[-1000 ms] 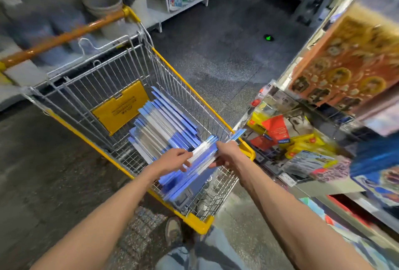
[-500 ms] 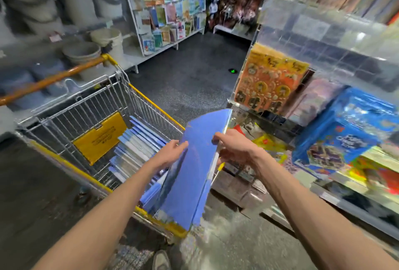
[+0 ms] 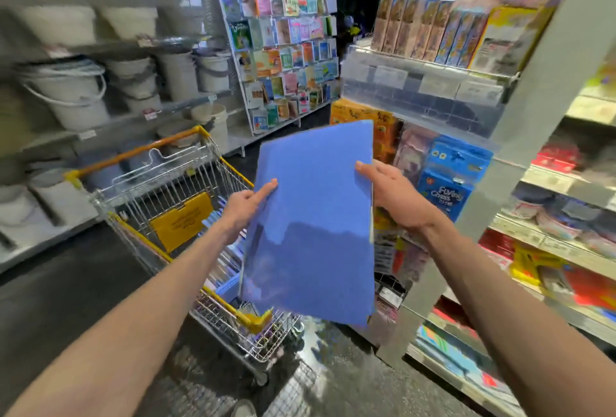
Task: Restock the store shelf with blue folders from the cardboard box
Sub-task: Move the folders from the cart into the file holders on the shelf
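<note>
Shop aisle, dark floor, goods on every side: buckets (image 3: 66, 93) stacked on the left shelving, a card rack (image 3: 286, 43) at the far end, and a shelf (image 3: 423, 83) of boxed games and toys on the right. Near left stands a wire cart (image 3: 133, 153) with yellow trim, and spares (image 3: 226, 256) lie in its basket. No cardboard box shows anywhere.

The folders (image 3: 313, 216), a thin blue stack, are up in the air between cart and shelf, nearly upright with the top leaning away. The left hand (image 3: 245, 208) grips the left edge, one digit laid straight across the front cover and the rest hidden behind. The right hand (image 3: 390, 196) pinches the right edge, thumb on the front and fingers behind. Holding both edges likely keeps the slippery covers squared so none fans out or drops.

Judging by the pose, the stack is on its way to the right shelf, though the slot meant for it is not clear; much of that side is blurred. Plenty remains in the cart, so the restocking looks far from finished. The next move calls for finding a gap and sliding the stack in edge first.
</note>
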Action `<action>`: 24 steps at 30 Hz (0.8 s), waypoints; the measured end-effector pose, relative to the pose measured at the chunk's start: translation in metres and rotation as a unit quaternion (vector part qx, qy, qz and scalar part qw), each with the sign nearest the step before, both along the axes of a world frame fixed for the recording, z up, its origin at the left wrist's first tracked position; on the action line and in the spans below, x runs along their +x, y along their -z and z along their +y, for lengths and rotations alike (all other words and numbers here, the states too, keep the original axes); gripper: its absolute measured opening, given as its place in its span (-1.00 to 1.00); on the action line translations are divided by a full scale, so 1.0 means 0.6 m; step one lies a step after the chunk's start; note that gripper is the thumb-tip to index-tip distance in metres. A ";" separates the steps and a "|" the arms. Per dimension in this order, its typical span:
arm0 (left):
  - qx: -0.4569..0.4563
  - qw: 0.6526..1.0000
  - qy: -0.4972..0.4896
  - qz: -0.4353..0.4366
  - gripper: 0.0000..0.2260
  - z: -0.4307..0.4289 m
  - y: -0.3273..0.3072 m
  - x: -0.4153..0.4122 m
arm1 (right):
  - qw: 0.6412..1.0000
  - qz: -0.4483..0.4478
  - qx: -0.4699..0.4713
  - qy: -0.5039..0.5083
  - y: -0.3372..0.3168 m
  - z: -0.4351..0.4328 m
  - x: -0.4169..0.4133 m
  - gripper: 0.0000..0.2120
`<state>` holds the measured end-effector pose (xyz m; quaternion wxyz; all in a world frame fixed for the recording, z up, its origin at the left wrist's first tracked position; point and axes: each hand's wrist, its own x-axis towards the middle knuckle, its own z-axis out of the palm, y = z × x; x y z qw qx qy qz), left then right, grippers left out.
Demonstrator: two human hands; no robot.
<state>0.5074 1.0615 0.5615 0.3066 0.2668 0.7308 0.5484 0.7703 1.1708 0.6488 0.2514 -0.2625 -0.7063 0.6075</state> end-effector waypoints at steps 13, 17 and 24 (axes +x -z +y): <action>0.263 0.954 0.118 -0.087 -0.72 0.068 -0.257 0.220 | 0.955 0.116 0.040 0.269 -0.179 0.009 0.199 -0.69; 0.314 0.931 0.163 -0.095 -0.73 0.127 -0.335 0.285 | 0.936 0.127 0.036 0.325 -0.254 0.014 0.277 -0.62; 0.376 0.878 0.264 -0.131 -0.67 0.206 -0.435 0.431 | 0.928 0.143 0.053 0.341 -0.314 -0.002 0.452 -0.55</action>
